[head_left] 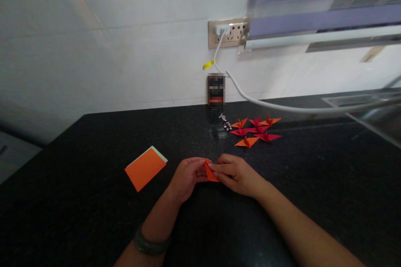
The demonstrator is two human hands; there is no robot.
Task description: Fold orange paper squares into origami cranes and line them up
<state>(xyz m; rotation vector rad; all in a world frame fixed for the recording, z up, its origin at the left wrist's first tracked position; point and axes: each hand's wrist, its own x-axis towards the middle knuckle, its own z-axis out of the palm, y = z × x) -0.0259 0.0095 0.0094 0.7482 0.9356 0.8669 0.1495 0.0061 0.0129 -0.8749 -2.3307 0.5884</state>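
Observation:
A small piece of folded orange paper (pixel 211 174) is held between my two hands, just above the dark countertop. My left hand (pixel 188 176) curls round its left side, thumb along the top and fingers behind it. From the right, my right hand (pixel 235 172) pinches the paper's edge with thumb and fingers. Behind my right hand stand several folded paper cranes (pixel 247 142), some orange and some red. To the left of my left hand lies a stack of orange paper sheets (pixel 145 170), with a pale green edge showing beneath.
A phone-like dark device (pixel 216 90), its front blurred, leans on the tiled wall with a small beaded item (pixel 224 122) before it. A white cable (pixel 266 105) runs from the wall socket (pixel 228 32) across to the right, above a clear panel (pixel 369 112).

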